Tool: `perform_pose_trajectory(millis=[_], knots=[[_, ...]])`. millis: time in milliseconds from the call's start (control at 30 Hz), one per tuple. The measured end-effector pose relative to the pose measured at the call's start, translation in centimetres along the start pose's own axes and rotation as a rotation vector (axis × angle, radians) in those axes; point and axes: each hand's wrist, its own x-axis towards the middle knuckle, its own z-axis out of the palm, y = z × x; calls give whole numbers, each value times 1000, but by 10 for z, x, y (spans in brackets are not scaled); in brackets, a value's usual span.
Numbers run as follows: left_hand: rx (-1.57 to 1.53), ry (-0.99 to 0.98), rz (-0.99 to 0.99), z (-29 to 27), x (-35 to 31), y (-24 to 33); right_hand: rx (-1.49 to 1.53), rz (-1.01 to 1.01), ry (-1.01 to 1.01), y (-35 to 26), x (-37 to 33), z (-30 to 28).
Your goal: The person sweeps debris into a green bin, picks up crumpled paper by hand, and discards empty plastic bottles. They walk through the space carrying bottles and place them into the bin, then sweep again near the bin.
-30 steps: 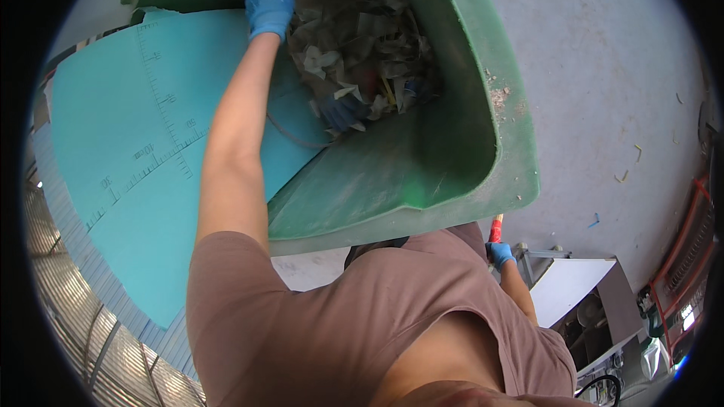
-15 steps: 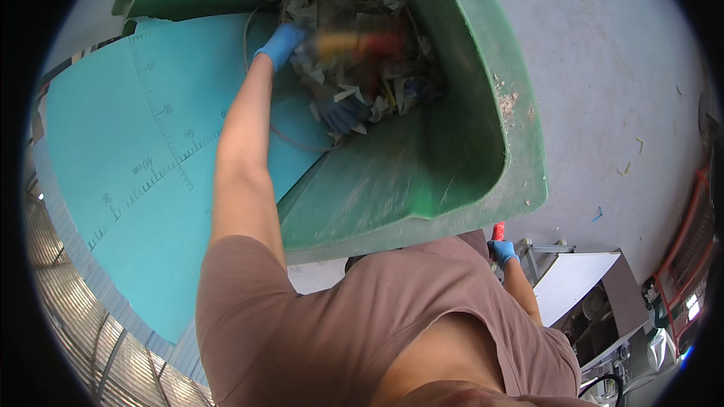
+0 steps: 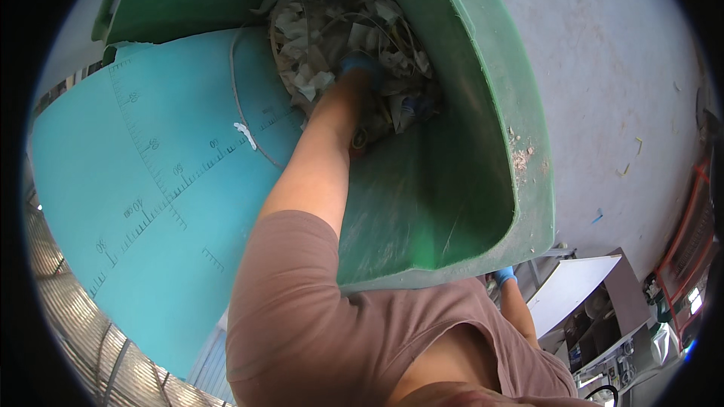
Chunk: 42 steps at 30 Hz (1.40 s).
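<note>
My left hand [image 3: 360, 68], in a blue glove, reaches deep into a green plastic bin [image 3: 528, 203]. It is among a heap of torn paper and scraps [image 3: 305, 19]; shadow and the heap hide its fingers. Just below it in the heap, beside my wrist, lies a small round yellowish and reddish thing [image 3: 360, 138], too dark to name. My right hand [image 3: 504, 275], also gloved in blue, is low at the right behind the bin's near rim. Only part of that glove shows, with its fingers and anything in them hidden.
A turquoise board [image 3: 98, 166] with hand-drawn scales leans at the bin's left. A thin cord [image 3: 235, 79] and a white scrap [image 3: 245, 136] lie on it. Crumbs [image 3: 522, 157] sit on the rim. At lower right are a white panel [image 3: 569, 290] and a red frame [image 3: 679, 256].
My left hand has moved right and deeper into the heap. A blurred red-and-yellow thing beside it no longer shows there. My right hand has dropped behind the rim, its red object out of sight.
</note>
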Motion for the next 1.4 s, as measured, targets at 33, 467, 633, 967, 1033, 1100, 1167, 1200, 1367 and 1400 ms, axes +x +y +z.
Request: perform_pose_trajectory(millis=[33, 467, 633, 967, 1033, 1100, 1167, 1200, 1367, 1400], knots=[[-81, 11, -46, -2, -1, -6, -7, 5, 16, -4, -2, 1], [-217, 79, 65, 47, 37, -33, -18, -36, 86, -29, -18, 1], [-397, 25, 184, 40, 7, -14, 128, -95, 105, -32, -35, -6], [-253, 211, 266, -67, -177, -29, 591, -82, -85, -161, -130, -87], [-277, 288, 216, -84, -212, -34, 566, -101, -124, -202, -149, -92], [-327, 371, 127, -95, -239, -41, 504, -156, -121, -242, -164, -97], [-366, 511, 56, -103, -260, -48, 474, -201, -169, -286, -169, -105], [-377, 596, 22, -107, -269, -51, 464, -211, -204, -309, -170, -112], [-427, 1032, -162, -111, -325, -56, 443, -292, -470, -432, -155, -138], [-441, 1149, -209, -109, -338, -56, 409, -302, -474, -452, -152, -132]])
